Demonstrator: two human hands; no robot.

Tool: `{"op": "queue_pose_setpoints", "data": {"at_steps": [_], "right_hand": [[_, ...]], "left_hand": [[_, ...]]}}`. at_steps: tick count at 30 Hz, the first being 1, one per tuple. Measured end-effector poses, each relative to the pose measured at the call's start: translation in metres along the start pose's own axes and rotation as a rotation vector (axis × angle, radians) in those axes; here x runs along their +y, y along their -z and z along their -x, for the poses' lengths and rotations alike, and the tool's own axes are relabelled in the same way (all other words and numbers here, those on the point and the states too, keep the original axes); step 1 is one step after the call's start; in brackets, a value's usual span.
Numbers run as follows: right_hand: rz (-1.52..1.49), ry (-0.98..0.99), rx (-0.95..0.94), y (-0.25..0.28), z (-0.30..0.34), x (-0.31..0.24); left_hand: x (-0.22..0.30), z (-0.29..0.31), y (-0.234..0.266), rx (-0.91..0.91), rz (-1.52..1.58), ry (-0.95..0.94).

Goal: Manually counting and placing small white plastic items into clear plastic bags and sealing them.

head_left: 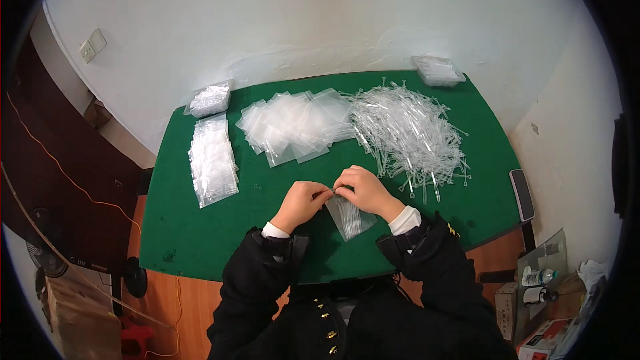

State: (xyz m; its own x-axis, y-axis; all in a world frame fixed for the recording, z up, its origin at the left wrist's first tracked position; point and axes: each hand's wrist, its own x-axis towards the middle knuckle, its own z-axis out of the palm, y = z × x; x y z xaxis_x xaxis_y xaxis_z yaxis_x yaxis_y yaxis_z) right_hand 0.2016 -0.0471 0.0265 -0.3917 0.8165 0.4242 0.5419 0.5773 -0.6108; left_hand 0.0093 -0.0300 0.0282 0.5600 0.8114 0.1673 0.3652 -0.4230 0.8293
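My left hand and my right hand meet at the top edge of a small clear plastic bag that hangs toward me and holds clear plastic pieces. Both hands pinch the bag's mouth over the green table. Beyond my right hand lies a big heap of clear plastic ties. A loose pile of empty clear bags lies straight ahead. A neat stack of filled bags sits at the left.
A bundle of bags lies at the far left corner and another packet at the far right corner. A phone rests at the table's right edge. A fan stands left; boxes and bottles sit lower right.
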Motion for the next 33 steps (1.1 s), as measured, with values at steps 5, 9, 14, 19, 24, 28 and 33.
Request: {"op": "queue_pose_setpoints", "data": {"at_steps": [5, 9, 14, 19, 24, 28, 33], "right_hand": [[0.01, 0.047, 0.019, 0.001, 0.0, 0.002], [0.042, 0.025, 0.015, 0.007, 0.001, 0.006], [-0.002, -0.069, 0.09, 0.011, 0.002, 0.011], [-0.166, -0.089, 0.075, 0.004, 0.002, 0.004], [-0.367, -0.139, 0.037, -0.007, 0.001, -0.003], [-0.583, -0.298, 0.07, -0.013, 0.001, -0.001], [-0.699, -0.363, 0.083, -0.018, 0.003, 0.013]], "left_hand": [[-0.002, -0.001, 0.0, 0.017, -0.066, -0.064], [-0.002, 0.0, 0.0, 0.035, -0.114, -0.092], [-0.005, 0.002, 0.003, 0.058, -0.19, -0.091], [0.002, 0.001, 0.0, 0.049, -0.21, -0.161], [0.006, 0.0, -0.001, 0.0, -0.182, -0.135], [0.002, -0.001, -0.003, 0.046, -0.078, -0.117], [-0.004, -0.003, -0.002, 0.172, -0.056, -0.081]]}}
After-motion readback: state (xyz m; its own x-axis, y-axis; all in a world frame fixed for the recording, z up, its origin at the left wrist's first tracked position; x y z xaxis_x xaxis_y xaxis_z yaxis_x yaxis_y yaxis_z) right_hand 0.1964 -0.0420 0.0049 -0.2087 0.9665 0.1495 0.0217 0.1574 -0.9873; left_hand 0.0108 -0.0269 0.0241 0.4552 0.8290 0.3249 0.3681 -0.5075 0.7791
